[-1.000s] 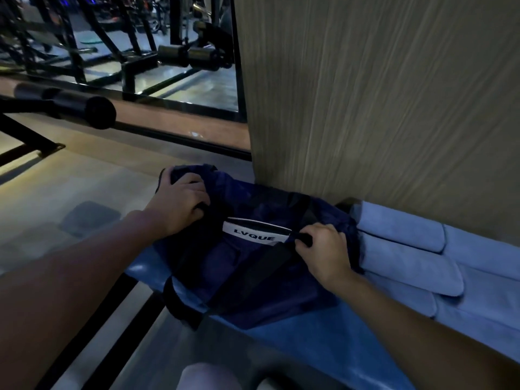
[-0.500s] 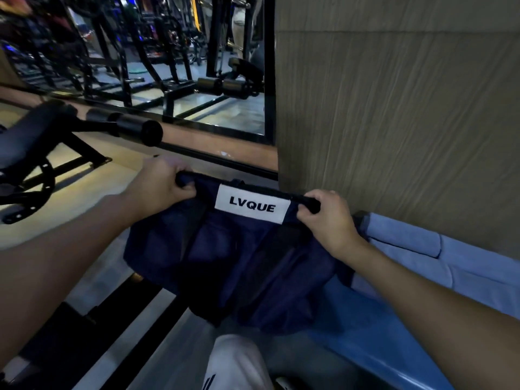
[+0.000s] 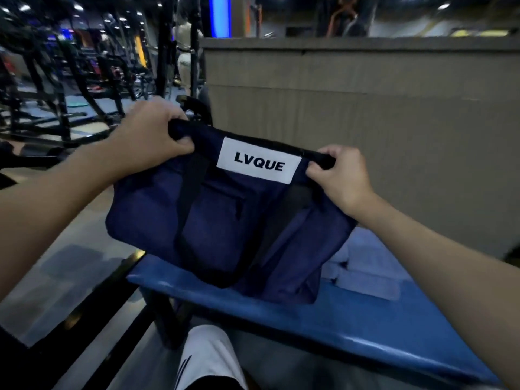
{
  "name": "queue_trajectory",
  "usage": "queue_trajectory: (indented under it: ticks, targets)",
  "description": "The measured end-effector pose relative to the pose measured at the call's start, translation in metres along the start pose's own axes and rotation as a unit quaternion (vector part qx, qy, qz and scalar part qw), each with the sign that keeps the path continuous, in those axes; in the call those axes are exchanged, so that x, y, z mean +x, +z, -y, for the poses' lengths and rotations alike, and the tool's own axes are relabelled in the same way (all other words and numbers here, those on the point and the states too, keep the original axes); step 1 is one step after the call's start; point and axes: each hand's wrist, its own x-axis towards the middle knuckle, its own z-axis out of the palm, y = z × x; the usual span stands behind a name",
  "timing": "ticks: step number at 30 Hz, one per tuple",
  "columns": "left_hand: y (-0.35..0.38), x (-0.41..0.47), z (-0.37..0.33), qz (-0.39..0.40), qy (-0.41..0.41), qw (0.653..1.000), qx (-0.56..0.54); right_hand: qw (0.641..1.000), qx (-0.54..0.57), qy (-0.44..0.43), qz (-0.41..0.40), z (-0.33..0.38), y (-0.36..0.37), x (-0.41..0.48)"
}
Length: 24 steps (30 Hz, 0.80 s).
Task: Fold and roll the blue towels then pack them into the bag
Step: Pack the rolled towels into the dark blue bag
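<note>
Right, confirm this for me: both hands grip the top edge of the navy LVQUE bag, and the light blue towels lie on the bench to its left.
One thing is wrong: the head view shows the light blue towels on the bench to the right of the bag, partly behind it, not left. Left hand and right hand do grip its top edge.

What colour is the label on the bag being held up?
White with black letters reading LVQUE, on the navy bag; the label shows clearly in the head view.
</note>
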Motion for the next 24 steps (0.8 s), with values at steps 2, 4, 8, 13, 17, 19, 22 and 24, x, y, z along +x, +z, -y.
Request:
queue_trajectory:
  ticks: [2, 4, 8, 13, 17, 19, 22, 24]
  targets:
    - [0.005, 0.014, -0.029, 0.001, 0.021, 1.000, -0.016, 1.000, -0.017, 0.009, -0.022, -0.006, -0.035, -0.002]
    - [0.017, 0.028, -0.059, 0.001, 0.035, 0.999, -0.036, 0.998, -0.039, 0.029, -0.038, -0.018, -0.071, -0.006]
    - [0.057, 0.054, -0.130, 0.004, 0.041, 0.996, -0.074, 0.993, -0.076, 0.063, -0.070, -0.054, -0.146, -0.019]
    - [0.119, 0.084, -0.240, 0.014, 0.042, 0.989, -0.140, 0.975, -0.147, 0.111, -0.122, -0.108, -0.249, -0.040]
    - [0.165, 0.103, -0.336, 0.028, 0.059, 0.975, -0.211, 0.952, -0.209, 0.145, -0.168, -0.151, -0.332, -0.058]
    - [0.190, 0.108, -0.383, 0.041, 0.061, 0.972, -0.223, 0.936, -0.246, 0.168, -0.186, -0.174, -0.369, -0.066]
    - [0.228, 0.111, -0.445, 0.055, 0.054, 0.968, -0.237, 0.912, -0.283, 0.210, -0.209, -0.212, -0.413, -0.077]
    - [0.255, 0.108, -0.479, 0.071, 0.053, 0.967, -0.240, 0.902, -0.294, 0.229, -0.217, -0.238, -0.432, -0.086]
